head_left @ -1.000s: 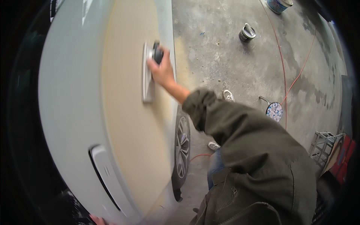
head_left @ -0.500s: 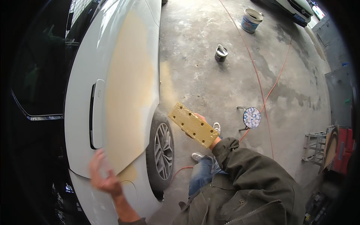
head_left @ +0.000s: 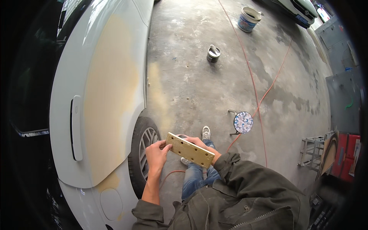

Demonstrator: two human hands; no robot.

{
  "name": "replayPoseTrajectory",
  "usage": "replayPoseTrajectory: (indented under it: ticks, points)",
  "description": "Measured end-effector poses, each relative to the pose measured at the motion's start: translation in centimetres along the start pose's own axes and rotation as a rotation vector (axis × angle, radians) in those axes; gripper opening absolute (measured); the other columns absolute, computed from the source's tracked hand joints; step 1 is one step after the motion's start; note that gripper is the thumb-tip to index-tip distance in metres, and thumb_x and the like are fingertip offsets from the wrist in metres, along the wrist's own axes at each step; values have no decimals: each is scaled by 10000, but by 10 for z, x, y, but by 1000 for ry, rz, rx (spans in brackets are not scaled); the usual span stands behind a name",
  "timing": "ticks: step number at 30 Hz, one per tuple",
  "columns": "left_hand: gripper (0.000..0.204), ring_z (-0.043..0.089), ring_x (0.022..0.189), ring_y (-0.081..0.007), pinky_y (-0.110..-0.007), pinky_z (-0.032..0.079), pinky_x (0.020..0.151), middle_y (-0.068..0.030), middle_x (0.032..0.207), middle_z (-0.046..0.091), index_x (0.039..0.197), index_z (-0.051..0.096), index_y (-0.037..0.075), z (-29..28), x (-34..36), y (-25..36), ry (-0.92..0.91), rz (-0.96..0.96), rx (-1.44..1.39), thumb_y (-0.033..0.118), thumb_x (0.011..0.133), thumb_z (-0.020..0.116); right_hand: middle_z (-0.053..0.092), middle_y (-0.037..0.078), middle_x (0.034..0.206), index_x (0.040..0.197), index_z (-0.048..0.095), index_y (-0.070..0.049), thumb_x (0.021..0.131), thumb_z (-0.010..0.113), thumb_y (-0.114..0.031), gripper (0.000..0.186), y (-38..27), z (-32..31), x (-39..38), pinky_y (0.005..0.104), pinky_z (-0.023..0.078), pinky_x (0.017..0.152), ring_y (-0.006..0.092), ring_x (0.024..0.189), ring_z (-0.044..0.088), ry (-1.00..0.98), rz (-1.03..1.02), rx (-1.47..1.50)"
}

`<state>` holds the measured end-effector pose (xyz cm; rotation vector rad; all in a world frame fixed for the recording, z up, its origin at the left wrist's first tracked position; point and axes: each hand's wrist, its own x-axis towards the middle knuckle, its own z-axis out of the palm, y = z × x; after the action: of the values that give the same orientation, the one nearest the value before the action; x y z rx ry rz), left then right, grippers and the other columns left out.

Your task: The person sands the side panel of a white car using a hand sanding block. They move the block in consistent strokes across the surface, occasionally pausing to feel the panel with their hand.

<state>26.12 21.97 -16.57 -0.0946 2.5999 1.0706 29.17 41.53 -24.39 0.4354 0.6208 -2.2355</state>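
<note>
A long rectangular sanding block [head_left: 190, 151] with a yellow, holed face is held in front of my body, over my legs. My right hand [head_left: 202, 144] grips it from the far side, so part of that hand is hidden behind the block. With thumb and fingers, my left hand [head_left: 156, 155] pinches the block's left end. To the left stands a white car [head_left: 63, 111]. A wide patch of yellowish filler [head_left: 109, 84] covers its rear door, beside the door handle [head_left: 77, 128]. The car's wheel [head_left: 145, 147] is just left of my left hand.
A round patterned stool [head_left: 243, 122] stands to the right, near a red hose [head_left: 251, 69] crossing the concrete floor. Farther off are a small dark can [head_left: 213, 54] and a white-and-blue bucket [head_left: 248, 20]. A metal rack [head_left: 311, 153] and red cabinet [head_left: 347, 157] stand right.
My left hand has come off the car's side, moved right and taken hold of the block's left end. The block has moved down, closer to my body. The view has shifted slightly right.
</note>
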Motion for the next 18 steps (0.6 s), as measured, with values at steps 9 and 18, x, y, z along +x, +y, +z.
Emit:
replayPoseTrajectory:
  ticks: [9,18]
  points:
    - [302,748,727,-284,-347,564,689,-161,783,746,880,799,31,40,39,16,-52,-57,116,264,705,880,616,51,1239,1371,555,-40,955,525,-234,460,-29,-66,5,285,466,927,145,1087,578,-80,-59,-133]
    - [253,678,543,-113,-270,515,537,-72,585,693,773,761,-12,54,78,36,-143,-90,-136,232,774,828,605,84,1290,1399,538,-36,938,577,-245,508,-99,-72,-2,307,443,976,161,1134,564,9,-100,-293]
